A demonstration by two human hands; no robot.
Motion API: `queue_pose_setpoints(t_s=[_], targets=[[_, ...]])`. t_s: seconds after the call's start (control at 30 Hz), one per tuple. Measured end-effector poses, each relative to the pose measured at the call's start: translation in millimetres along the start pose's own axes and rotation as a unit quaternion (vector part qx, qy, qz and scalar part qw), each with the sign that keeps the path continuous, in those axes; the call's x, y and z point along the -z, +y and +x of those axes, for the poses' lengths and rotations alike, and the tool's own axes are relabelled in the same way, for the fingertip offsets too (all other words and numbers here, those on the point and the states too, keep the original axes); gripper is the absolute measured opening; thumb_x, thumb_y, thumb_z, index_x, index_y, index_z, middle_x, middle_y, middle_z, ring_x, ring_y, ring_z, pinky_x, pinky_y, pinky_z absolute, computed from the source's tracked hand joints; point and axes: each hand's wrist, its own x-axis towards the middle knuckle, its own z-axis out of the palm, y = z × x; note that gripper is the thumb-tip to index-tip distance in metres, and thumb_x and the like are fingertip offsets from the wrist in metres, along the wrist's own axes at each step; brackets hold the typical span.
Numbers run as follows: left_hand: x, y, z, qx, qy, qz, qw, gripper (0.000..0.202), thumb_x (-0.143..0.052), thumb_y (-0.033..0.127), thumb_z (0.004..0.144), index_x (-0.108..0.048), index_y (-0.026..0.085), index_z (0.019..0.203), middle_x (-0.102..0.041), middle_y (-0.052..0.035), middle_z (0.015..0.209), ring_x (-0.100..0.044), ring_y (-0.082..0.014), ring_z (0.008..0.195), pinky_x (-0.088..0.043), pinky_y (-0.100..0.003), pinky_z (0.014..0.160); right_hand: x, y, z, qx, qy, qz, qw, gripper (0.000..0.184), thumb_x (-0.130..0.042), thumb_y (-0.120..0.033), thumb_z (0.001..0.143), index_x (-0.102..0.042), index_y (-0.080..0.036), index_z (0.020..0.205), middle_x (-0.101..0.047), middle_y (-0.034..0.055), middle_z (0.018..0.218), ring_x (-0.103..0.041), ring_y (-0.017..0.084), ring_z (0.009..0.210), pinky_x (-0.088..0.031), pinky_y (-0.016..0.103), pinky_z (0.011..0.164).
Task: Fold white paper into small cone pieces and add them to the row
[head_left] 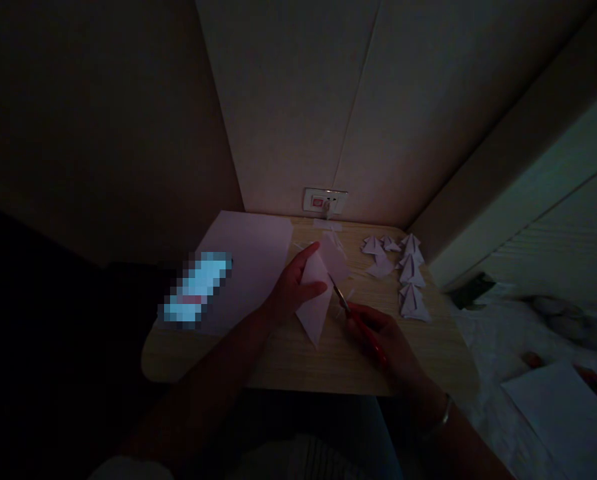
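Observation:
My left hand [295, 283] pinches a white piece of paper [314, 313] between thumb and fingers, above the middle of the wooden table [298, 373]. The paper tapers to a point towards me. Around the handles of a pair of red scissors [362, 329] my right hand [385, 337] is closed. The scissor blades reach up and left to the paper's right edge, where a flap [335, 257] stands out. In the dim light I cannot tell how far apart the blades are.
Several folded paper pieces [411, 273] stand at the table's right. A large white sheet [251, 260] lies at the left, with a lit, blurred-out phone [198, 290] on it. Paper scraps lie near the wall socket [325, 201]. Another white sheet [563, 413] lies off to the right.

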Motion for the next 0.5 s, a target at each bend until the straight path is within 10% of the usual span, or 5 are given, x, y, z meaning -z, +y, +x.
queue_pose_setpoints(t_s=[0.5], targets=[[-2.7,-2.8,2.5,0.002,0.061,-0.001,0.998,0.07,-0.073,0.02,0.062,-0.049,0.025,0.128,-0.062,-0.0059,0.114,-0.06,-0.0181,0.088,-0.048,-0.027,0.072,-4.6,3.5,-0.5,-0.021,-0.011,0.029,0.999,0.048,-0.073,-0.045,0.064,-0.065,-0.02,0.104,-0.049,-0.0042,0.059,-0.034,0.005,0.045,-0.023,0.018,0.039]])
